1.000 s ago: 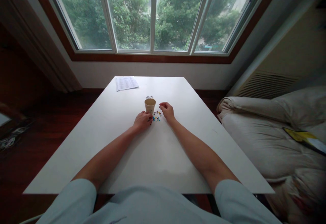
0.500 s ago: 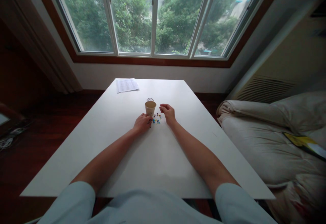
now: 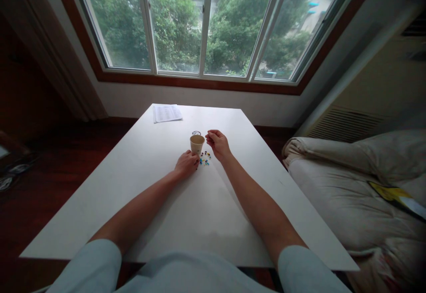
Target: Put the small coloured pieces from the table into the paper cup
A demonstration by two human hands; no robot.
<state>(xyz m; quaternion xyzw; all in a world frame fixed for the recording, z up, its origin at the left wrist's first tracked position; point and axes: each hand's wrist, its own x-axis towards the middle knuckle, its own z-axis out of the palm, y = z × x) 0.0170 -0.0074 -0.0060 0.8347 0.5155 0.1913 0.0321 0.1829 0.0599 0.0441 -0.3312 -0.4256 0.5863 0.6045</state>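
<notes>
A paper cup (image 3: 197,144) stands upright on the white table, its mouth facing up. My left hand (image 3: 187,164) rests on the tabletop by the front left of the cup's base. Its fingers are curled, and whatever they hold is too small or too hidden to make out. Several small colourful pieces (image 3: 205,157), blue, yellow and dark, lie scattered right of the left fingers. Raised beside the cup's right rim is my right hand (image 3: 218,144), with thumb and fingertips pinched together. What sits in that pinch cannot be made out.
Printed sheets of paper (image 3: 167,113) lie at the table's far left corner. Behind the cup is a thin dark looped object (image 3: 196,132). The white table (image 3: 199,222) reaches toward a window, and a padded beige sofa (image 3: 322,191) stands on the right.
My right hand has risen slightly and moved left, bringing its fingertips close to the cup's rim. The left hand stays by the cup's base. The whole view has shifted a little.
</notes>
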